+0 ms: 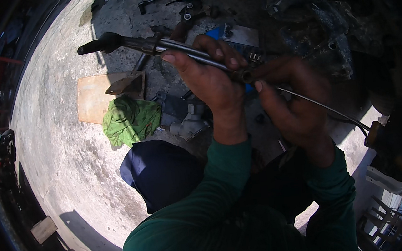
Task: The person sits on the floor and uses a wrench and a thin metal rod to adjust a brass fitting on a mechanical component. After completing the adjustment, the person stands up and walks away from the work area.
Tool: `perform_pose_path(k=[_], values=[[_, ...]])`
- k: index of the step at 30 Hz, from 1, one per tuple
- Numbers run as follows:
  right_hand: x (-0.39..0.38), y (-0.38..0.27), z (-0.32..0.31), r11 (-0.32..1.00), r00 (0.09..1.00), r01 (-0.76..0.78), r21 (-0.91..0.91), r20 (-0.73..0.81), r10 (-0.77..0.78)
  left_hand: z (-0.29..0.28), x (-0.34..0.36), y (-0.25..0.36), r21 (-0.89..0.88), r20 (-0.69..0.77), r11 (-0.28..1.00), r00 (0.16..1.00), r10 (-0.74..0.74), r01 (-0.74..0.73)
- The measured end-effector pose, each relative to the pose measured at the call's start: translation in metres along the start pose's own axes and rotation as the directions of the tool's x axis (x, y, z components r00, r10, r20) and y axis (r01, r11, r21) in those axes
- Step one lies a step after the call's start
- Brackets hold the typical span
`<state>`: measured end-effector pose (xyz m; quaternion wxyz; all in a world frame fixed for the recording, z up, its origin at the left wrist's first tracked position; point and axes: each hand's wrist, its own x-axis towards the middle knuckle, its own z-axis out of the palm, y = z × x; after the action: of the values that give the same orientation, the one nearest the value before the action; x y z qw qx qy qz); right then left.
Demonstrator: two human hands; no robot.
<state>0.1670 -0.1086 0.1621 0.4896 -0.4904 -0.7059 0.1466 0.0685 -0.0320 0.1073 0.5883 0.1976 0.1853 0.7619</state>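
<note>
Your left hand (211,84) is clamped round a metal rod (180,48) with a black grip end, long axis running from ten o'clock down toward four o'clock. Your right hand (292,101) meets it at the rod's near end, fingers pinched together where a thin cable (324,107) trails off toward four o'clock. A green rag (131,119) lies on the concrete floor (64,151) at eight o'clock of your left hand.
</note>
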Motion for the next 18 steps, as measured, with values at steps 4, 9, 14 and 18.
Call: perform_pose_path(k=[4, 9, 14, 18], values=[[-0.004, -0.002, 0.002, 0.97, 0.987, -0.147, 0.194, -0.032, 0.156, -0.001, 0.003, 0.002, -0.028, -0.009, 0.998, 0.999, -0.053, 0.053], [-0.002, 0.003, -0.007, 0.948, 0.984, -0.179, 0.262, 0.035, 0.176, -0.011, 0.011, 0.003, -0.084, 0.037, 0.952, 0.956, -0.293, 0.295], [0.002, -0.005, -0.017, 0.935, 0.927, -0.331, 0.125, 0.227, 0.298, -0.019, 0.014, 0.002, -0.047, 0.157, 0.906, 0.898, -0.41, 0.422], [0.004, -0.003, -0.022, 0.947, 0.917, -0.318, 0.047, 0.271, 0.295, -0.016, 0.011, 0.001, 0.035, 0.162, 0.881, 0.867, -0.472, 0.472]])
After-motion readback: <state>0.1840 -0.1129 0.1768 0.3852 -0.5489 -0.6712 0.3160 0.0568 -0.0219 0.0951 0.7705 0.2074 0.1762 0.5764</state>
